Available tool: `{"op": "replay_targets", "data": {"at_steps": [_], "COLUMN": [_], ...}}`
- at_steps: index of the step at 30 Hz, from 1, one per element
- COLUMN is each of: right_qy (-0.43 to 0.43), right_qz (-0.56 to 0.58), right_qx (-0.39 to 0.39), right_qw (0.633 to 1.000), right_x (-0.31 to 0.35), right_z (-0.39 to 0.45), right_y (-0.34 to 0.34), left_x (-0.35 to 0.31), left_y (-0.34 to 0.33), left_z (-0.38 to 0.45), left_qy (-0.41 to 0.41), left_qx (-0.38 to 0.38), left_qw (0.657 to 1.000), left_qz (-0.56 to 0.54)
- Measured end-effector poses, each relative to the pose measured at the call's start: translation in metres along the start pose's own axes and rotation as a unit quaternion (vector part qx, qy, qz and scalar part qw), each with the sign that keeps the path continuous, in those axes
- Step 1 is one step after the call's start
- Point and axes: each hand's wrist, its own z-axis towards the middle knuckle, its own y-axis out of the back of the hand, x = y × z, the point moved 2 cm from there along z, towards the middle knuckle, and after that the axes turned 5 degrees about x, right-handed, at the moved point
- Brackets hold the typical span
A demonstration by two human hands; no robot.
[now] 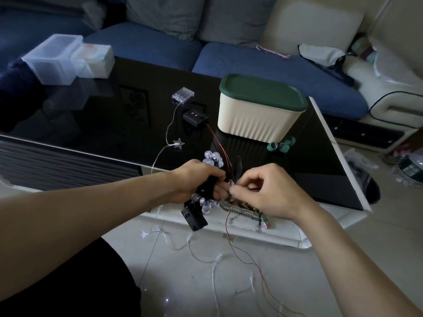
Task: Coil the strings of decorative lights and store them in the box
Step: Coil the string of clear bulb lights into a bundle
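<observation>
Both hands (196,179) (263,191) on bulb string (212,159)

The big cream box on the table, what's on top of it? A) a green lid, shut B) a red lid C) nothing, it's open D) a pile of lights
A: the cream box on the black table wears a dark green lid that covers its whole top, and no lights lie on it.
</observation>
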Motion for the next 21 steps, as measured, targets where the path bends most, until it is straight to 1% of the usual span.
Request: {"op": "replay_targets", "data": {"at_steps": [3, 5, 6, 7, 8, 10, 12, 16, 17, 19, 21], "right_qy": [-0.035, -0.089, -0.121, -0.15, -0.175, -0.203, -0.194, -0.128, -0.111, -0.079, -0.047], "right_qz": [-0.007, -0.01, -0.002, 0.009, 0.018, 0.026, 0.018, -0.016, -0.03, -0.068, -0.11], "right_qx": [-0.058, -0.099, -0.102, -0.089, -0.058, 0.027, 0.086, 0.134, 0.14, 0.144, 0.154], "right_qw": [0.998, 0.991, 0.987, 0.985, 0.983, 0.978, 0.977, 0.983, 0.983, 0.984, 0.981], "right_x": [-0.009, -0.02, -0.025, -0.031, -0.035, -0.038, -0.033, -0.012, -0.005, 0.006, 0.017], "right_z": [-0.002, -0.004, -0.004, -0.006, -0.007, -0.009, -0.007, 0.001, 0.002, 0.002, -0.002], "right_y": [0.017, 0.028, 0.032, 0.034, 0.034, 0.027, 0.012, -0.016, -0.021, -0.027, -0.03], "left_x": [-0.004, -0.011, -0.015, -0.019, -0.022, -0.029, -0.034, -0.039, -0.04, -0.039, -0.032], "left_y": [0.014, 0.023, 0.027, 0.03, 0.033, 0.035, 0.033, 0.022, 0.019, 0.014, 0.01], "left_z": [0.002, 0.0, -0.002, -0.004, -0.007, -0.011, -0.015, -0.017, -0.018, -0.018, -0.018], "left_qy": [0.004, -0.001, -0.004, -0.008, -0.011, -0.021, -0.038, -0.099, -0.107, -0.111, -0.101], "left_qx": [-0.05, -0.06, -0.061, -0.055, -0.046, -0.026, -0.024, -0.043, -0.043, -0.05, -0.067], "left_qw": [0.999, 0.998, 0.997, 0.996, 0.994, 0.984, 0.974, 0.948, 0.946, 0.959, 0.979], "left_qz": [-0.016, -0.029, -0.043, -0.067, -0.1, -0.174, -0.224, -0.3, -0.302, -0.257, -0.162]}}
